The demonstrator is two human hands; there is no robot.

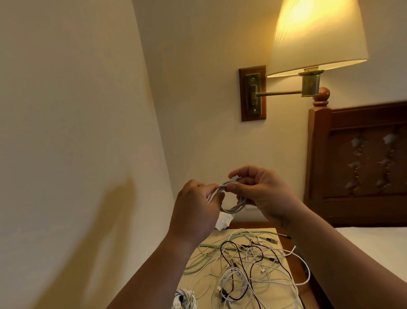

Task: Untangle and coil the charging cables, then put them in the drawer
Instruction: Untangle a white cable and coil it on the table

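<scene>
Cable bundle, white and coiled, lies nearest me on the worktop, low beneath my left grip. A tangle of white, black and green cables sprawls under both grips. Higher up, left grip and right grip each clench one side of the coiled grey cable held between them. Beyond the right grip glows a wall lamp.

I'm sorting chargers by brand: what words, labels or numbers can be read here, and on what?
None is readable. The grey cable coil that the left hand and right hand hold shows no print; plugs in the cable tangle on the nightstand are too small to read.
</scene>
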